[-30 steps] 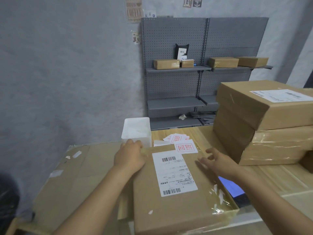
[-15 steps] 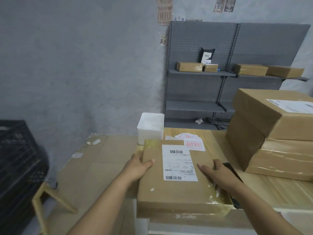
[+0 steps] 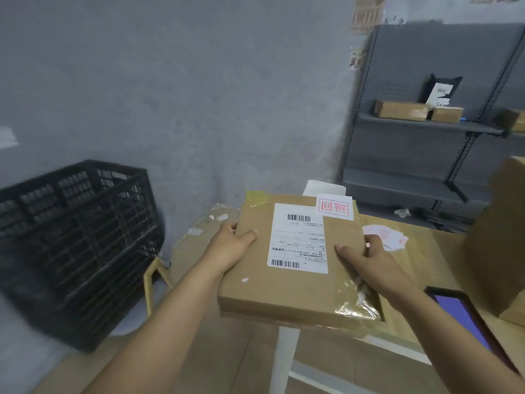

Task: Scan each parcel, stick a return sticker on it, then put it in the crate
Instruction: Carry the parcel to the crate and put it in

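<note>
Both arms reach forward, left hand (image 3: 230,245) and right hand (image 3: 366,258) gripping the parcel (image 3: 295,291) by opposite edges.

A parcel-handling stockroom: a grey pegboard shelving unit (image 3: 426,132) holds small cardboard boxes (image 3: 400,109); left of it stands a black plastic crate (image 3: 76,240), and below it spare return stickers (image 3: 383,237) lie on a wooden table (image 3: 420,251).
</note>
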